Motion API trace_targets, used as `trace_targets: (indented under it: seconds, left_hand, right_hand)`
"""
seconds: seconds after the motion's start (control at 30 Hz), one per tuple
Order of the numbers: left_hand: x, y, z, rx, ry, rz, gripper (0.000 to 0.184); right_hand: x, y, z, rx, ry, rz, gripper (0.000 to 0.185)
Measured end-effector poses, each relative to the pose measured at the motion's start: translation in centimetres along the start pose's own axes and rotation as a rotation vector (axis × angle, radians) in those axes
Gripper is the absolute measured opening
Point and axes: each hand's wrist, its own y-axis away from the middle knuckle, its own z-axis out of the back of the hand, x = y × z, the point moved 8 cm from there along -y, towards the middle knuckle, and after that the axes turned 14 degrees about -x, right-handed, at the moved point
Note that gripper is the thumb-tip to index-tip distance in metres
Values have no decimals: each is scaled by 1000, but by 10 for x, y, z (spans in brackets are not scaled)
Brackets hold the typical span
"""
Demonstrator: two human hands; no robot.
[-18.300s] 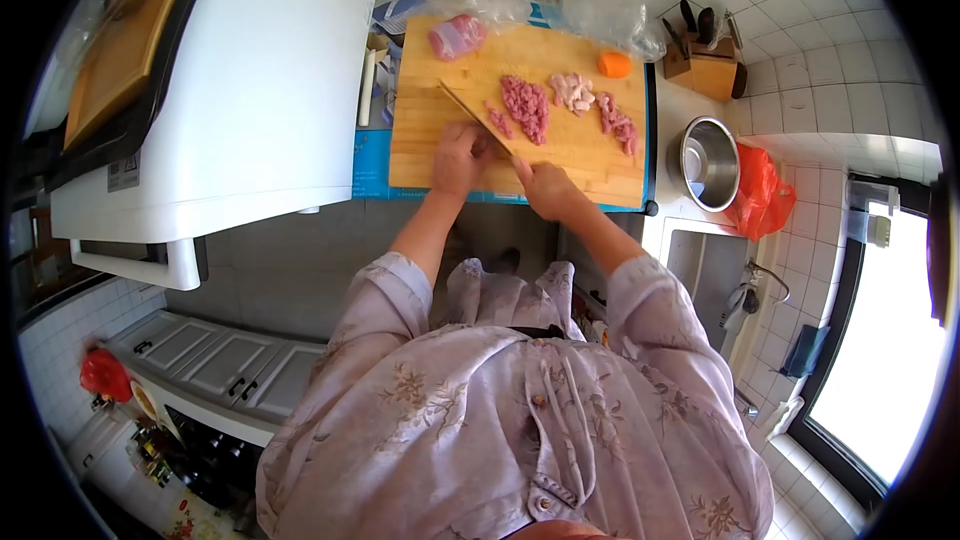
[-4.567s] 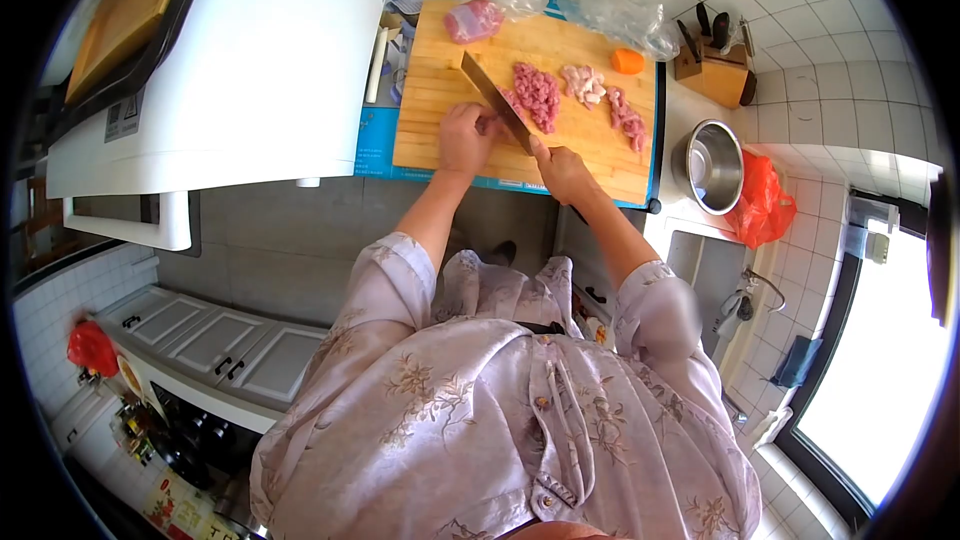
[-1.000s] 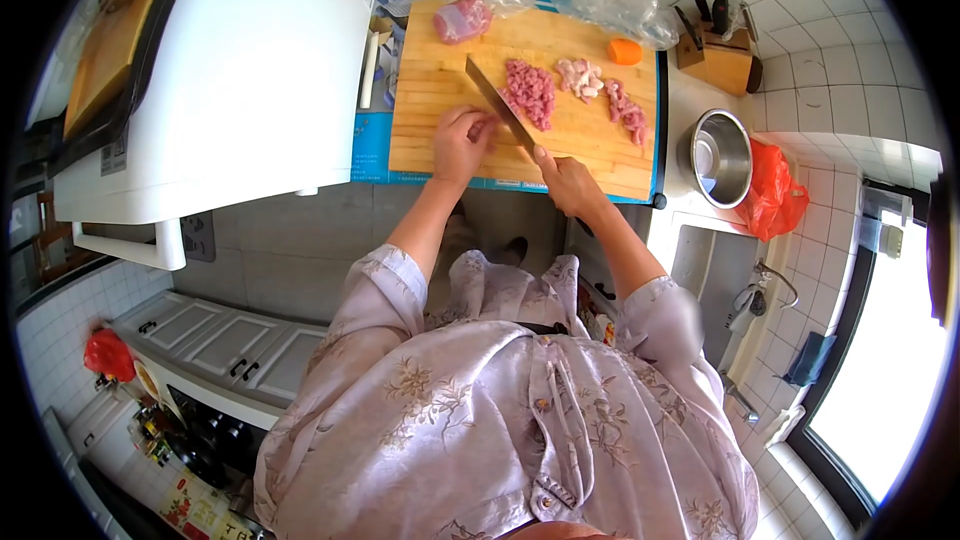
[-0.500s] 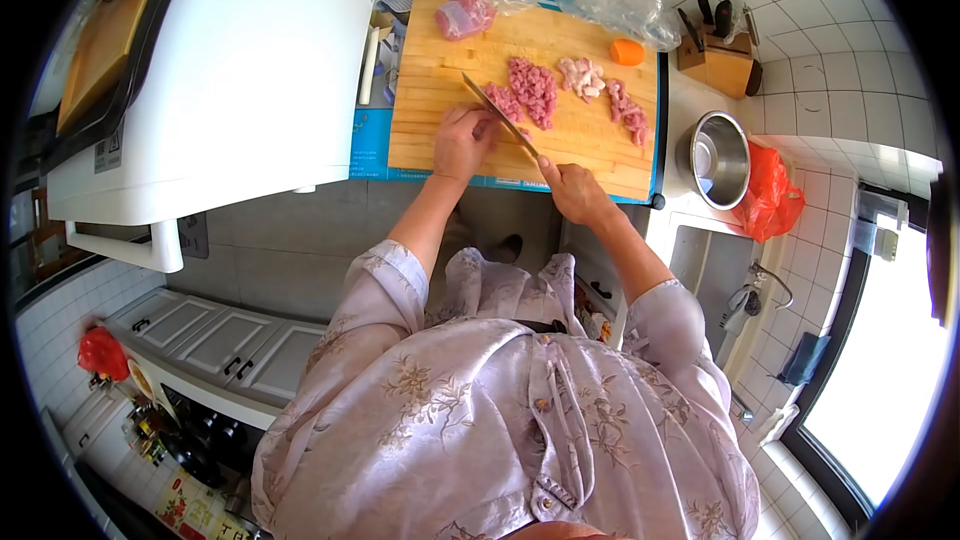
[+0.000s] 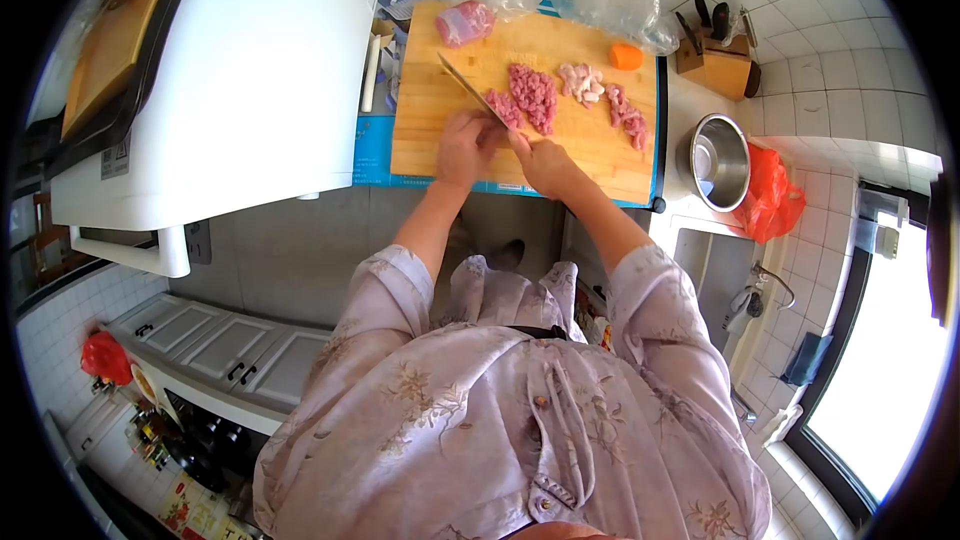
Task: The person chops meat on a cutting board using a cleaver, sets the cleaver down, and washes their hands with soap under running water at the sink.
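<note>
My right hand [image 5: 545, 166] is closed round the handle of a knife [image 5: 466, 86], whose blade slants up and left over the wooden cutting board [image 5: 430, 130]. Close beside the blade, my left hand [image 5: 464, 148] rests on the board's near edge with its fingers curled; what lies under them is hidden. A small heap of diced meat [image 5: 504, 108] touches the far side of the blade, and a larger heap of diced meat [image 5: 534, 98] adjoins it. Further right are pale fatty pieces [image 5: 580, 84] and a strip of chopped meat [image 5: 628, 118].
A pink meat chunk [image 5: 465, 23] and a carrot piece [image 5: 626, 56] lie at the board's far side, near clear plastic bags [image 5: 620, 15]. Rightward stand a knife block [image 5: 716, 65], a steel bowl [image 5: 719, 162] and a red bag [image 5: 772, 195]. A white appliance [image 5: 240, 60] borders the left.
The knife and my right hand have shifted left, bringing the handle closer to my left hand. My left hand has barely moved. The meat heaps look unchanged.
</note>
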Motion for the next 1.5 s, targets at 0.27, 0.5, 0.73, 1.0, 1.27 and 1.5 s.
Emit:
trace_targets:
  seconds: [0.27,0.5,0.73,1.0,1.27,1.5]
  left_hand:
    - [8,4,4,-69,27,101,12]
    - [7,5,8,-123,-34,69,12]
    - [-2,2,9,-99,-101,-23,13]
    - [3,4,8,-97,-102,-34,11]
    - [-2,3,3,-35,-82,-81,13]
    - [4,4,3,-62,-37,14,14]
  right_hand:
    - [-28,60,35,66,-13,-347,73]
    - [-21,58,40,17,-21,-270,70]
    - [6,62,52,69,63,-106,65]
    - [-9,59,45,108,103,-161,58]
    - [17,19,17,211,246,242,43]
    - [11,10,5,65,185,258,67]
